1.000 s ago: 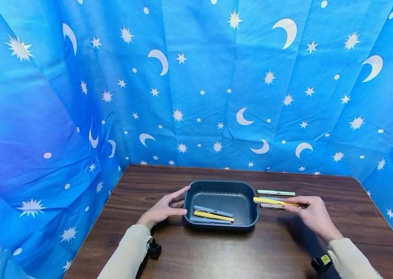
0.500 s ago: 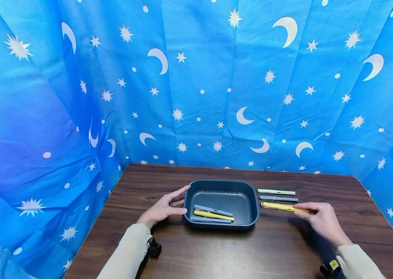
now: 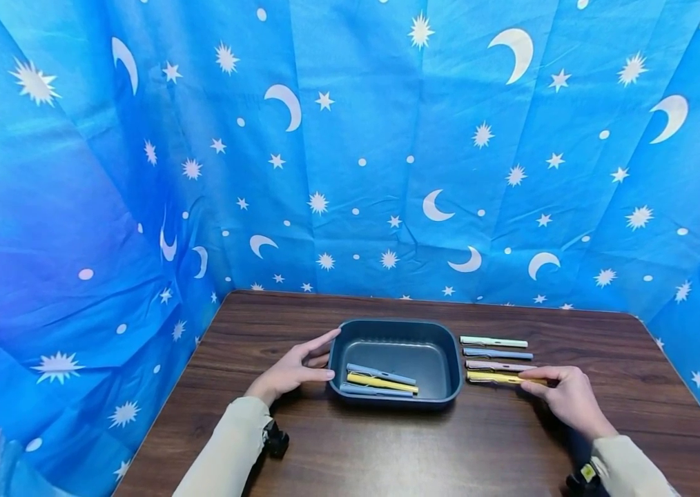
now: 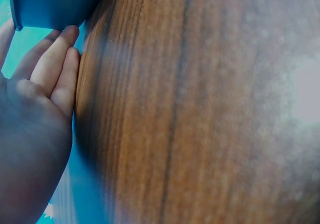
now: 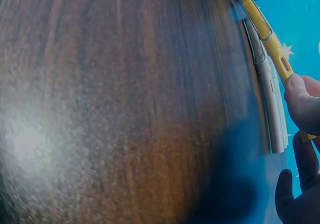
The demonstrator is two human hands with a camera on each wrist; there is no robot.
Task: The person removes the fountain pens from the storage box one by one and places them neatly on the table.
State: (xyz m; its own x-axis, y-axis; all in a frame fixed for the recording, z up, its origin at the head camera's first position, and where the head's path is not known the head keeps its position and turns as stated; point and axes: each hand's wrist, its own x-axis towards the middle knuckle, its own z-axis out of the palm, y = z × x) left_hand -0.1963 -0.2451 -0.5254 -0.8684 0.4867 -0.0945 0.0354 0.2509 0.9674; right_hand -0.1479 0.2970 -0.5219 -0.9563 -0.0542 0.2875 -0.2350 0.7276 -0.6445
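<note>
"hands first: what does the right hand [image 3: 567, 402] have?"

"a yellow pen [image 3: 491, 377], pinched near one end between thumb and fingers, with only the pen's thickness between them. in the right wrist view, a lower finger stands clear of it."

"where is that pen?"

"right of the dark container [image 3: 402, 406], nearest the person in a row: just beyond it lies a pink pen [image 3: 491, 366], then a blue pen [image 3: 502, 355], then a pale green pen [image 3: 499, 342]. whether the yellow one touches the table [image 3: 381, 455], i can't tell."

"and the left hand [image 3: 288, 373]?"

"spread, thumb well apart from fairly straight fingers. it touches the container's left side without curling round it."

"anything inside?"

"two blue pens [image 3: 381, 374], with a second yellow pen [image 3: 381, 384] between them, toward the near left."
</note>
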